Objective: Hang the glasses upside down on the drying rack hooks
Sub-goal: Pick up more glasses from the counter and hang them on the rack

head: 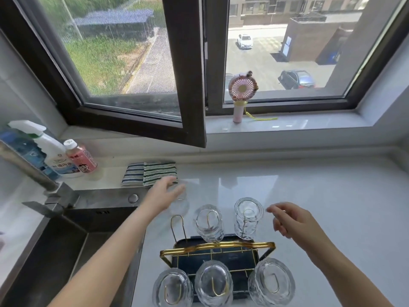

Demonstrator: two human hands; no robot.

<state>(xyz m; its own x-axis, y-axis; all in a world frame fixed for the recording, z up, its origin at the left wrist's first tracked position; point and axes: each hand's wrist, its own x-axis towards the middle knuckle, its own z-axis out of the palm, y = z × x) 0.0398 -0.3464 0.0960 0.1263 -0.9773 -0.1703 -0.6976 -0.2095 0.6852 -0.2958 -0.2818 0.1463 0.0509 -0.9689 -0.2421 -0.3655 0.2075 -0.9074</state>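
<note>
Left of centre in the frame, the left hand [164, 194] wraps around the last clear glass [179, 203] standing on the table [321, 196] beside the rack's empty hook [178, 227], while the right hand [292, 220] hovers open; glass is slick and breakable, so gripping its textured wall seems safest.

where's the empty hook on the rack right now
In the head view, the empty hook stands at the rack's back left corner, beside a hung glass and just below the left hand.
</note>
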